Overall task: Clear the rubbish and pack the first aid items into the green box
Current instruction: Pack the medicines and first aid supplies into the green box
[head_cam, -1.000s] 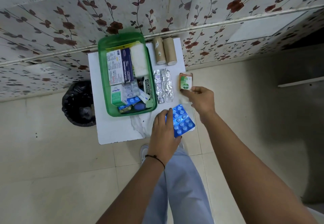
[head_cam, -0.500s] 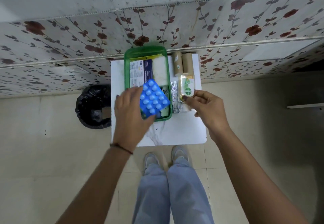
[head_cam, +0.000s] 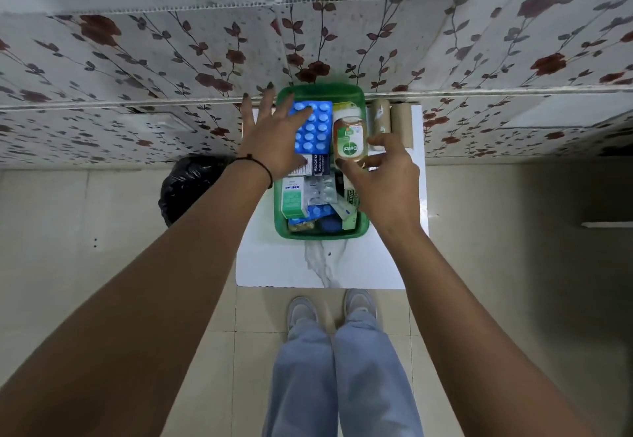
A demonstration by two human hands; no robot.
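The left hand lies flat, fingers spread, on the blue blister pack inside the green plastic box. The right hand grip pinches the amber Dettol bottle beside it over the box.

You have the green box crowded with cartons and strips, a blue blister pack lying flat at its far end and an amber Dettol bottle beside that pack.
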